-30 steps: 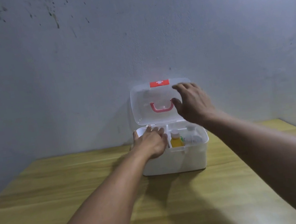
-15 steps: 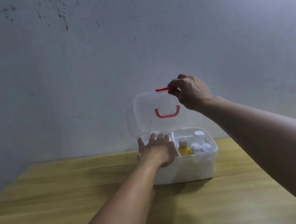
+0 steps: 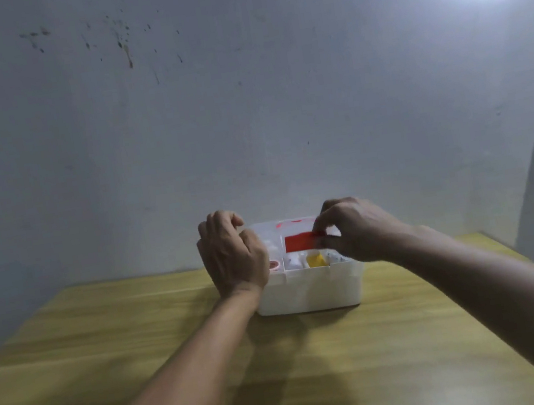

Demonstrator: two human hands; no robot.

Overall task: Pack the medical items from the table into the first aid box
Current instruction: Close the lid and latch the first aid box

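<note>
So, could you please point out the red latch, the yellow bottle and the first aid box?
red latch point(image 3: 299, 242), head view, middle of its flat face.
yellow bottle point(image 3: 316, 260), head view, on its body.
first aid box point(image 3: 310, 291), head view, bare front wall.

No text, brand name or number can be read anywhere in the view. The red rectangular latch tab point(image 3: 300, 241) on the clear plastic lid of the white plastic first aid box point(image 3: 310, 291) is blurred, and no sign or lettering can be made out on it. The small yellow bottle point(image 3: 316, 260) inside the box shows no legible label.
</note>
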